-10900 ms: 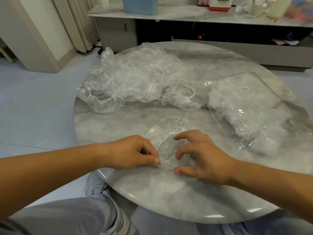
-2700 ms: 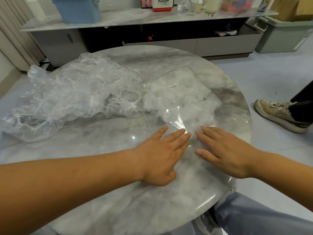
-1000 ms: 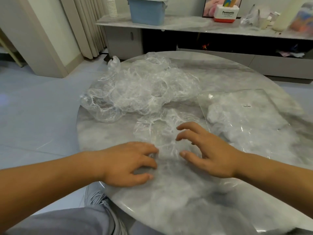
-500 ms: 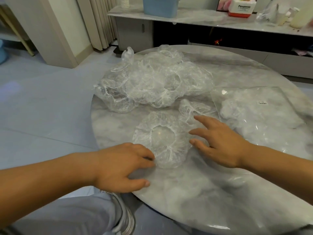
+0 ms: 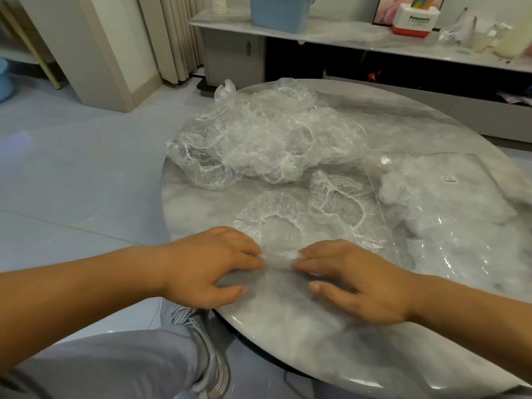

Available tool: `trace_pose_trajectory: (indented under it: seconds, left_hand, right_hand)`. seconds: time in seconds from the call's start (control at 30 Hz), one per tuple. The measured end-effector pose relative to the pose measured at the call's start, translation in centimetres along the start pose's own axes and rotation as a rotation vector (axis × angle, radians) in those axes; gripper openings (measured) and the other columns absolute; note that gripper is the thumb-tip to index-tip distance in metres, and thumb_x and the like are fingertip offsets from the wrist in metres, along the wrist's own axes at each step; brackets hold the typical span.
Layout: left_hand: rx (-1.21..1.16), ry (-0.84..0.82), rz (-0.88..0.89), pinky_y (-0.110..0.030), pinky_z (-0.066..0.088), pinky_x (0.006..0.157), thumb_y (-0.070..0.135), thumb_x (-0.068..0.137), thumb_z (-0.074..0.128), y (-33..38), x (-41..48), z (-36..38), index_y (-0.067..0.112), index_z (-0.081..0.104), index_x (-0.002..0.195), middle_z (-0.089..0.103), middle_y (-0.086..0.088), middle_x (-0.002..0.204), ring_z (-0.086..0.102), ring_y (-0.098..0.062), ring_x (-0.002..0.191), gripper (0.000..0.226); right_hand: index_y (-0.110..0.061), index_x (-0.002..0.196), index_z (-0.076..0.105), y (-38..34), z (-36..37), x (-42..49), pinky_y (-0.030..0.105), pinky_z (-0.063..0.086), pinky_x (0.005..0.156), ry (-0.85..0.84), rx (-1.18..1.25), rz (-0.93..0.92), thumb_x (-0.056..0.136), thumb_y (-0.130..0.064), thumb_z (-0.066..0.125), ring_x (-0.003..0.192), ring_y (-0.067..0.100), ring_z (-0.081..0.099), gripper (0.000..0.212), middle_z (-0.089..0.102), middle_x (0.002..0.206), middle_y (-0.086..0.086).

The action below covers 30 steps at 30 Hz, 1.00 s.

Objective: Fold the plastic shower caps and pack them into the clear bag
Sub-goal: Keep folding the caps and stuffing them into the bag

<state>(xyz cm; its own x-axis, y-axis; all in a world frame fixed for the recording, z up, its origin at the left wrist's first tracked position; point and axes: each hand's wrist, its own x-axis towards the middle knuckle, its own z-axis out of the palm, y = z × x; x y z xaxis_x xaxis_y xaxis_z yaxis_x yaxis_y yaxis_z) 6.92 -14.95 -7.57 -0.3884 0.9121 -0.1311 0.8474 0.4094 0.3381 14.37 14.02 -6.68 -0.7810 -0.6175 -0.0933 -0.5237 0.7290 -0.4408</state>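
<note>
One clear shower cap (image 5: 273, 226) lies spread open on the round marble table (image 5: 331, 326), elastic rim up. My left hand (image 5: 210, 269) and my right hand (image 5: 354, 280) rest on its near edge, fingertips almost meeting and pinching the thin plastic there. A second cap (image 5: 339, 200) lies just behind and to the right, touching the first. Farther back sits a crumpled heap of several caps (image 5: 259, 142). The clear bag (image 5: 449, 203), flat on the right of the table, holds folded caps and bears a small label.
The table's near rim runs just under my wrists; my knee and grey shoe (image 5: 201, 349) are below it. Behind the table a low shelf (image 5: 345, 38) carries a blue bin (image 5: 276, 10), a white box and bottles. Curtains hang at the back left.
Both hands have come down and together onto the near edge of the front cap; half a second ago the right hand was higher, next to the second cap. The camera moved closer.
</note>
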Motion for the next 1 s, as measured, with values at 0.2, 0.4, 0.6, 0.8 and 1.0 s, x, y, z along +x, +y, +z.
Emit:
trace_pose_trajectory:
  seconds: [0.2, 0.4, 0.6, 0.8, 1.0]
  left_hand:
    - [-0.602, 0.203, -0.293, -0.031, 0.053, 0.095, 0.039, 0.091, 0.067, 1.1, 0.8, 0.0, 0.031, 0.076, 0.106, 0.072, 0.016, 0.106, 0.066, -0.003, 0.103, 0.020]
    - [-0.804, 0.209, -0.614, -0.039, 0.063, 0.068, 0.024, 0.083, 0.082, 0.4, 2.9, 0.2, 0.013, 0.072, 0.093, 0.072, -0.008, 0.073, 0.067, -0.016, 0.058, 0.017]
    - [-0.492, 0.174, -0.657, -0.025, 0.057, 0.067, 0.035, 0.079, 0.083, -0.3, 4.3, 0.8, 0.024, 0.068, 0.087, 0.068, 0.007, 0.081, 0.062, -0.004, 0.064, 0.020]
    - [-0.318, 0.186, -0.716, -0.024, 0.042, 0.060, 0.055, 0.077, 0.077, 0.3, 6.0, -1.2, 0.026, 0.061, 0.092, 0.064, 0.009, 0.081, 0.058, -0.004, 0.071, 0.036]
    - [-0.328, 0.120, -0.741, -0.038, 0.057, 0.076, 0.047, 0.074, 0.084, -0.3, 7.3, -0.8, 0.018, 0.031, 0.140, 0.063, 0.003, 0.092, 0.064, -0.013, 0.084, 0.090]
  right_hand:
    - [-0.029, 0.100, 0.079, -0.7, 0.0, 0.5, 0.029, 0.057, 0.087, 0.119, 0.509, 0.292, 0.093, -0.037, 0.069, 0.091, 0.002, 0.070, 0.014, 0.076, 0.095, -0.018]
    - [-0.029, 0.094, 0.076, 0.8, 1.1, 3.3, 0.011, 0.040, 0.065, 0.225, 0.318, 0.460, 0.086, -0.042, 0.077, 0.069, -0.006, 0.057, 0.016, 0.062, 0.072, -0.019]
    - [-0.031, 0.095, 0.076, 1.3, 1.6, 3.7, 0.025, 0.049, 0.079, 0.124, 0.089, 0.428, 0.088, -0.046, 0.073, 0.084, 0.003, 0.055, 0.017, 0.055, 0.096, -0.014]
    - [-0.034, 0.096, 0.077, 1.3, 0.1, 4.7, 0.025, 0.046, 0.081, 0.113, 0.066, 0.424, 0.090, -0.050, 0.069, 0.090, 0.002, 0.050, 0.019, 0.048, 0.101, -0.015]
    - [-0.027, 0.135, 0.052, 1.2, -0.3, 5.9, 0.022, 0.047, 0.082, 0.239, 0.126, 0.540, 0.085, -0.046, 0.077, 0.092, 0.006, 0.056, 0.059, 0.047, 0.127, -0.009]
